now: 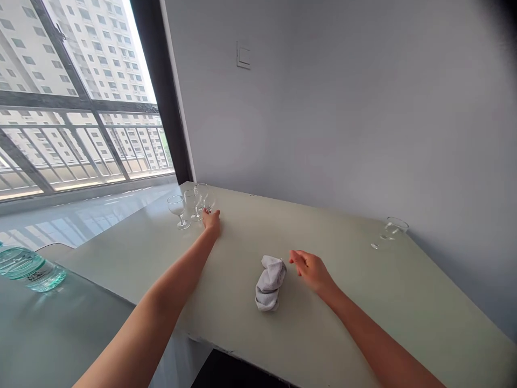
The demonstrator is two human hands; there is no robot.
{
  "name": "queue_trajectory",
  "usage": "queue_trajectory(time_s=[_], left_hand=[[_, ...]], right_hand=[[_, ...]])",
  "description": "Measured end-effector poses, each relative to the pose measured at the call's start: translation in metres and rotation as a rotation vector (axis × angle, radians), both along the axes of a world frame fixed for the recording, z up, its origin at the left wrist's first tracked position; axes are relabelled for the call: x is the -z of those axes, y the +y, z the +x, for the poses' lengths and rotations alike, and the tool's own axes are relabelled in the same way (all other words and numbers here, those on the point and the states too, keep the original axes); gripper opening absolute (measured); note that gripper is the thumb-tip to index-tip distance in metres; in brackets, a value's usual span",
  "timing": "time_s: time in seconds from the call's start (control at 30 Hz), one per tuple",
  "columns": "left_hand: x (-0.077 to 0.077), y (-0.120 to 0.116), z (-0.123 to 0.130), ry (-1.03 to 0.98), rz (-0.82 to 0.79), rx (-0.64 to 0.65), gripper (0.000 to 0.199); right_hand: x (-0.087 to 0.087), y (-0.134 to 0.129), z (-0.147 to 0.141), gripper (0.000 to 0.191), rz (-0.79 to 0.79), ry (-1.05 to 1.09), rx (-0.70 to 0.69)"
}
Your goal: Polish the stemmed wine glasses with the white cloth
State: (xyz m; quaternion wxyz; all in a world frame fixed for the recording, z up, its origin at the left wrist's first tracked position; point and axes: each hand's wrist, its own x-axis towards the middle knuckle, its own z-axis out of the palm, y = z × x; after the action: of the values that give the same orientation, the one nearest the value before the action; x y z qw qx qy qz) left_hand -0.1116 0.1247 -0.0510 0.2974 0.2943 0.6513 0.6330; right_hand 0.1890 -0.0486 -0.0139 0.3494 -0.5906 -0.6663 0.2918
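My left hand [211,222] reaches to the far left of the table, its fingers closed around the lower part of a clear wine glass [209,200]. Several other stemmed glasses stand beside it, among them a wine glass [176,205] at the left of the group. A crumpled light grey cloth [269,284] lies on the table near its front middle. Just right of the cloth, my right hand [313,270] hovers with curled fingers and nothing visible in them. Another clear glass [396,225] is at the far right, by the wall.
The pale table [323,231] meets a grey wall at the back and right. Left of it, a lower glossy surface [48,334] carries a large clear water bottle [32,268]. A window with railings is at the far left. A dark gap shows below the front edge.
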Motion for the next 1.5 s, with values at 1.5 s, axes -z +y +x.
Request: queue_trajectory(time_s=[1.5], left_hand=[[-0.01,-0.099,0.11,1.292,0.448,0.37,0.046]], right_hand=[[-0.035,0.045,0.028,0.02,0.107,1.119,0.35]])
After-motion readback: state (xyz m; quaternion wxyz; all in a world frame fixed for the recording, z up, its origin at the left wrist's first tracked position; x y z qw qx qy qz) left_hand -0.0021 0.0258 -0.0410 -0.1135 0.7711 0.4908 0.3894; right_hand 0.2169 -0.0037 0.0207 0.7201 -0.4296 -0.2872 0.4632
